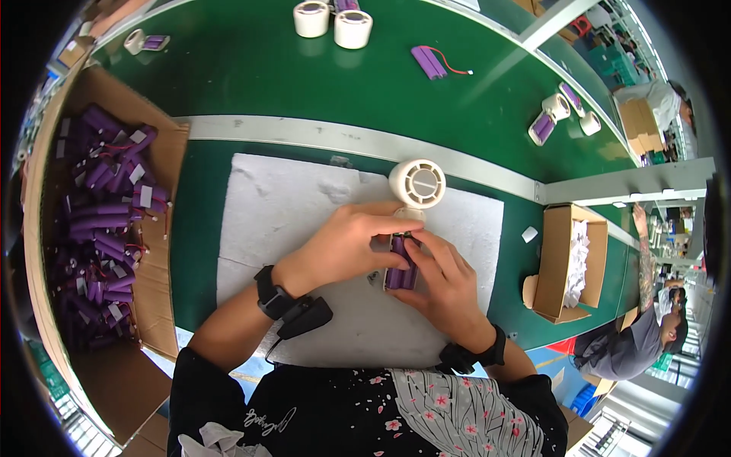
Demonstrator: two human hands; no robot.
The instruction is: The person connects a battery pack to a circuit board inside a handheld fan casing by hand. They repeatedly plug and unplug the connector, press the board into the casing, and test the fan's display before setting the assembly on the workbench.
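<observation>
A white handheld fan [417, 183] lies over the foam sheet, its round slotted head pointing away from me and its handle toward me. The handle is uncovered and a purple battery pack [403, 276] sits in it. My left hand [339, 240] is closed around the handle's left side, with thumb and forefinger near the neck. From the right, my right hand [448, 286] grips the pack, its fingertips at the upper end and its thumb near the lower end. Small parts between the fingertips are mostly hidden.
A white foam sheet [297, 198] covers the green bench. To the left, a cardboard box [156, 266] holds several purple battery packs. A smaller box [556, 266] with white pieces stands right. Beyond the metal rail [365, 137] are fan parts and a battery pack [429, 62]. Another person [632, 346] is at far right.
</observation>
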